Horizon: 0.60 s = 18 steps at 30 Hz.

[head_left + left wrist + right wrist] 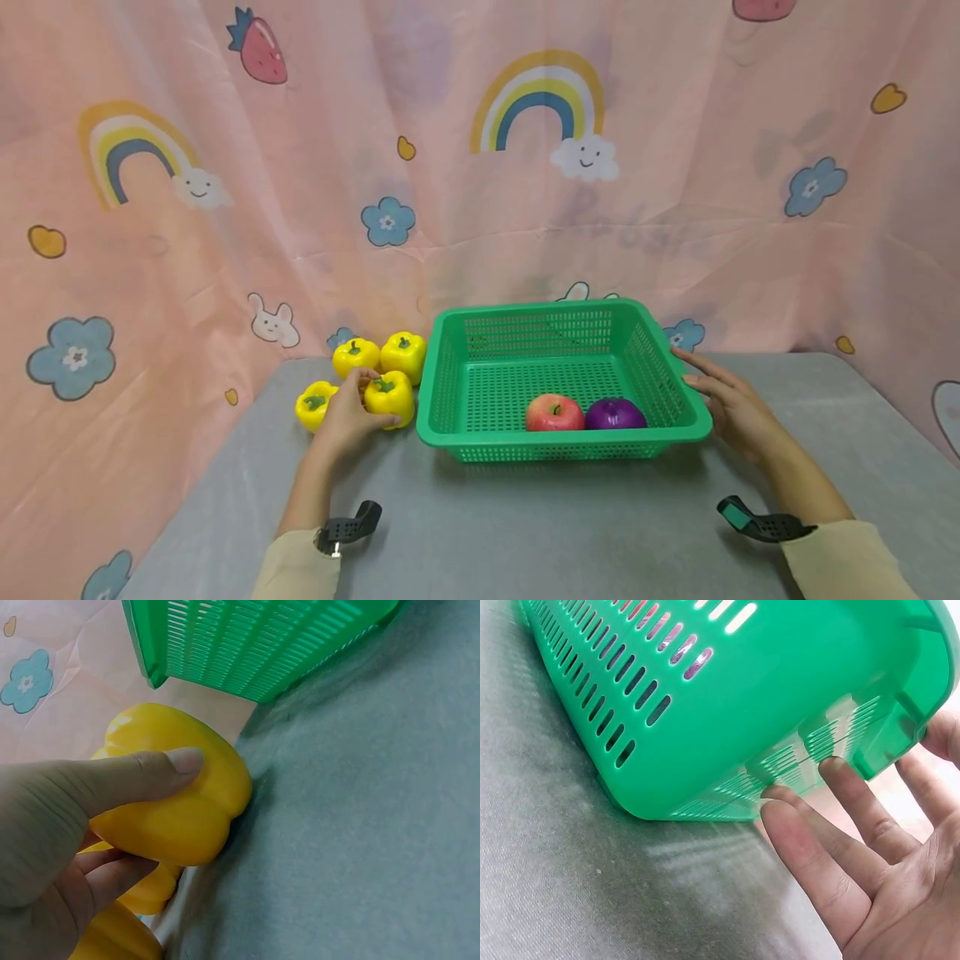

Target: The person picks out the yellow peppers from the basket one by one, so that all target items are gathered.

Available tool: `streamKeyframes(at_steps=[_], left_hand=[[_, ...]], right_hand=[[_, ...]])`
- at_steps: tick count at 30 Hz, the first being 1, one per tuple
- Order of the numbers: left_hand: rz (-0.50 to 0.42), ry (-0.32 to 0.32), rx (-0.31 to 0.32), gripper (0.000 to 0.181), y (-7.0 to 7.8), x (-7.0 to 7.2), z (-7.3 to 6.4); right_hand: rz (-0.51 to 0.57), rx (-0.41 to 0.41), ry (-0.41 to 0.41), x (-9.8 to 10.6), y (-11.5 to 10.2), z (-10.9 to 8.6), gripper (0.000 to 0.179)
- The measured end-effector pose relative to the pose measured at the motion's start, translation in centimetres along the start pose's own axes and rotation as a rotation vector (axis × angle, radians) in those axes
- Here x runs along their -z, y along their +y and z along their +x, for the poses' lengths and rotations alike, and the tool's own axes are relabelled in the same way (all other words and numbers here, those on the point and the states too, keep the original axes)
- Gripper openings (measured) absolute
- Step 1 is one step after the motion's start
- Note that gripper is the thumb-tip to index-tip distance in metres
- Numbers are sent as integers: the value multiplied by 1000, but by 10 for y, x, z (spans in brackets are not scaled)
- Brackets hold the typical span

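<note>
My left hand (347, 421) grips a yellow bell pepper (395, 402) standing on the table left of a green basket (555, 436). In the left wrist view the thumb lies across the pepper's (206, 787) side, with other fingers below and partly hidden. Three more yellow bell peppers (405, 357) are around that hand, behind it and to its left. At the basket's right side is my right hand (742, 412), its fingers extended and touching the rim and outer wall. Inside the basket, near its front wall, a red apple (553, 413) lies beside a shiny round purple thing (615, 414).
The grey table (547, 533) stretches in front of the basket and to both sides. Close behind it hangs a pink curtain (322, 208) printed with rainbows and flowers. A black wrist strap (348, 527) is on each forearm.
</note>
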<state>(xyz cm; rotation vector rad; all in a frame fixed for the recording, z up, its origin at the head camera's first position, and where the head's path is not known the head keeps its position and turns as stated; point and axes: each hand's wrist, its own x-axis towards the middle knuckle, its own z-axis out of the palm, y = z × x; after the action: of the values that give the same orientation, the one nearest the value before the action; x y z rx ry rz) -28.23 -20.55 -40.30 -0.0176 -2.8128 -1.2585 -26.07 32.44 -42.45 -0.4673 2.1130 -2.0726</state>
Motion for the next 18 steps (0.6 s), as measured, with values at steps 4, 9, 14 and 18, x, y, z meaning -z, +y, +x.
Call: streamKeyframes(at_steps=[4, 9, 14, 18], left_hand=[[15, -10, -3, 73, -1, 0, 0], [74, -39, -3, 69, -3, 0, -1], [79, -46, -15, 67, -5, -1, -2], [79, -44, -25, 68, -5, -2, -2]], right_hand=[[-7, 1, 4, -1, 0, 0, 52], [-13, -11, 27, -2, 0, 0, 53], [-20, -27, 40, -2, -1, 0, 52], [-18, -25, 37, -1, -1, 0, 52]])
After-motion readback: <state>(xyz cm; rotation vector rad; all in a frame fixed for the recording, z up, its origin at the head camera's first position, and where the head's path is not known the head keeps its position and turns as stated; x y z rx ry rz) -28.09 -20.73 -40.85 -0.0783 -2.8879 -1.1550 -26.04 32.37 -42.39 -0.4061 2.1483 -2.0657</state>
